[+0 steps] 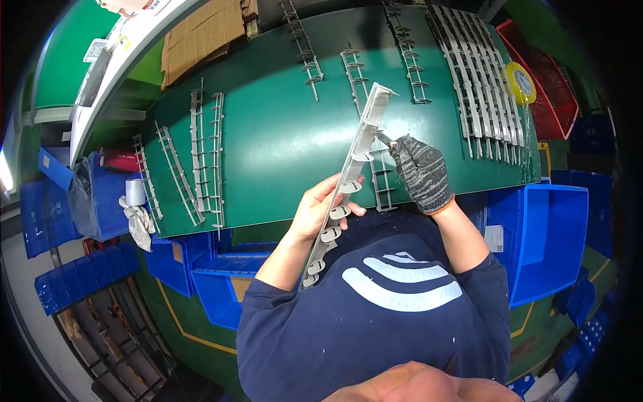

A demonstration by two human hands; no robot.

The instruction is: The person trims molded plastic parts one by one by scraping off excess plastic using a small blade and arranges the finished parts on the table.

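My bare left hand [320, 206] is closed round a long grey plastic strip [369, 127] with several rounded tabs along one side. The strip is held up slantwise, its lower end near my chest and its upper end above the table. My right hand [423, 175], in a dark grey knitted glove, is closed on a small bladed tool [384, 138]. The tool's tip meets the strip's edge near a tab in the upper half; its handle is hidden in the glove. Beneath them lies a ladder-like grey frame [382, 177] on the green table [268, 161].
Several grey frames [199, 144] lie at the left, others [405, 50] at the far side. A row of grey strips [477, 87] lies at the right, beside a yellow round tape roll [520, 84] and a red crate [546, 80]. Blue bins [546, 241] stand along the near edge.
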